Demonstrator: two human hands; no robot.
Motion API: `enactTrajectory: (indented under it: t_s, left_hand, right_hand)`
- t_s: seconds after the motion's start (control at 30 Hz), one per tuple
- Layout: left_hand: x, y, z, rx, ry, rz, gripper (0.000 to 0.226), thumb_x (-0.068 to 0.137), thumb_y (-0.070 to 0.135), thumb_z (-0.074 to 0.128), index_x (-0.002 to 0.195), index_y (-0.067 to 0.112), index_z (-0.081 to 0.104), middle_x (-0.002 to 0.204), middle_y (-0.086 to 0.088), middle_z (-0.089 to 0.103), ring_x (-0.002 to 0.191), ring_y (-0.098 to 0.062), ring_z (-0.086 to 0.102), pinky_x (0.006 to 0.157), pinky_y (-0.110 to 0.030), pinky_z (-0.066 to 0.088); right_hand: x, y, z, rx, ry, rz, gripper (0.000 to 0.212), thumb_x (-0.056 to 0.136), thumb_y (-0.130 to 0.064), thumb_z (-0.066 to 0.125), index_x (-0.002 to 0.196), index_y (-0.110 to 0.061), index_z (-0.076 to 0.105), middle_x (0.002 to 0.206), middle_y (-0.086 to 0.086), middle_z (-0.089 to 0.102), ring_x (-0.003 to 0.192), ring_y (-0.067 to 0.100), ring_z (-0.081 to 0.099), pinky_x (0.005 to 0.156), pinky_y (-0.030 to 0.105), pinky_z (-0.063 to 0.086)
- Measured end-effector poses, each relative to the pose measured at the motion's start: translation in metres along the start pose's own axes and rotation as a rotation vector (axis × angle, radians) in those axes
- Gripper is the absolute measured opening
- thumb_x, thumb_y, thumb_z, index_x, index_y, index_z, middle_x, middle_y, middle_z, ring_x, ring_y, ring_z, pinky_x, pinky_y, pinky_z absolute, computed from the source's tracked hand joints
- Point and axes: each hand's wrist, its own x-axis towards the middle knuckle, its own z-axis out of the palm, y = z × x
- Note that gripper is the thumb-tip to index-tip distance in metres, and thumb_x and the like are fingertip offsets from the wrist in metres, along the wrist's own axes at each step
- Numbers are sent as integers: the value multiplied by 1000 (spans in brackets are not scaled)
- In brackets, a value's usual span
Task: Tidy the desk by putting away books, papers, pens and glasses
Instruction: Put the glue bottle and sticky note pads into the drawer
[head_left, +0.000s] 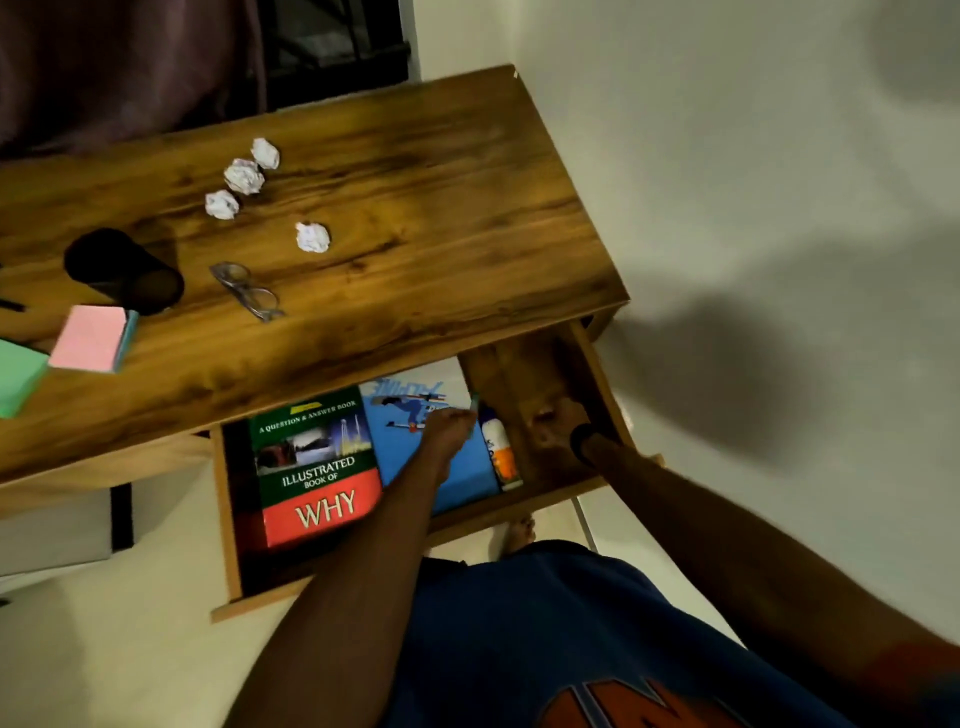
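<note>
Presently: drawer (228, 519) open under the desk (415, 218), holding two books (317, 467) flat, a bottle beside them. Left hand (447, 436) lies fingers straight on the blue book; right hand (550, 421) reaches into the drawer's bare end, grip not discernible. Glasses (247, 291) lie up and left of both hands on the desktop, long axis diagonal, left hand nearer. Four paper balls (244, 176) beyond. Dark wood top, pale wall and floor, dim room.
</note>
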Motion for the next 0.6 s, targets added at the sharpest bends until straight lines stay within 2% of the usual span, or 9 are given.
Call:
enactTrajectory:
  t_s: [0.1, 0.13, 0.23, 0.33, 0.4, 0.43, 0.53, 0.6]
  left_hand:
    - [-2, -7, 21, 30, 34, -15, 18, 88, 19, 65, 73, 9, 64, 63, -10, 58, 57, -19, 52, 63, -32, 47]
    - [-3, -9, 27, 49, 31, -22, 21, 86, 19, 67, 68, 10, 63, 63, -13, 59, 56, -20, 54, 67, -34, 51]
    - [-5, -17, 40, 126, 8, -54, 19, 84, 14, 67, 66, 10, 64, 72, -17, 66, 58, -21, 61, 76, -37, 58]
    - [-8, -16, 46, 167, -18, -75, 11, 86, 10, 64, 83, 1, 68, 80, -17, 67, 59, -16, 62, 62, -28, 58]
    - [-5, -16, 46, 181, -23, -78, 17, 87, 10, 64, 95, -4, 69, 83, -17, 68, 58, -15, 61, 55, -23, 56]
    - [-5, -15, 46, 189, -27, -76, 19, 87, 10, 65, 97, -5, 69, 84, -17, 68, 58, -15, 62, 54, -22, 56]
    - [-1, -14, 47, 211, -26, -69, 19, 84, 9, 66, 97, -4, 71, 83, -17, 70, 59, -16, 62, 63, -27, 56]
    - [3, -14, 47, 231, -21, -53, 18, 81, 9, 67, 94, -2, 73, 82, -17, 70, 61, -18, 63, 66, -29, 55]
  right_hand:
    - [-2, 8, 8, -51, 1, -45, 66, 70, -48, 79, 123, -14, 59, 132, 7, 57, 125, 29, 50, 111, 44, 35]
    - [-1, 11, 8, -47, -22, -43, 64, 68, -46, 81, 119, -13, 62, 128, 6, 61, 124, 28, 52, 112, 42, 34]
    - [0, 20, 7, 7, -165, -64, 49, 77, -24, 79, 117, 1, 64, 123, 18, 63, 121, 32, 54, 108, 37, 33]
    - [-2, 24, 7, -32, -124, -123, 39, 79, -15, 75, 114, -2, 64, 116, 14, 63, 113, 27, 58, 101, 37, 42]
    - [-4, 21, 10, -101, -133, -171, 13, 85, -12, 68, 96, -5, 67, 108, 11, 66, 105, 23, 61, 101, 33, 43]
    - [-4, 20, 11, -115, -147, -183, 7, 86, -11, 66, 89, -5, 67, 108, 12, 68, 104, 24, 62, 101, 33, 44]
    - [-6, 25, 11, -178, -172, -230, 20, 81, -18, 72, 98, -7, 72, 110, 6, 70, 107, 21, 61, 99, 26, 42]
    - [-3, 30, 9, -101, -122, -213, 32, 80, -29, 75, 104, -9, 69, 113, 5, 67, 108, 21, 59, 96, 27, 41]
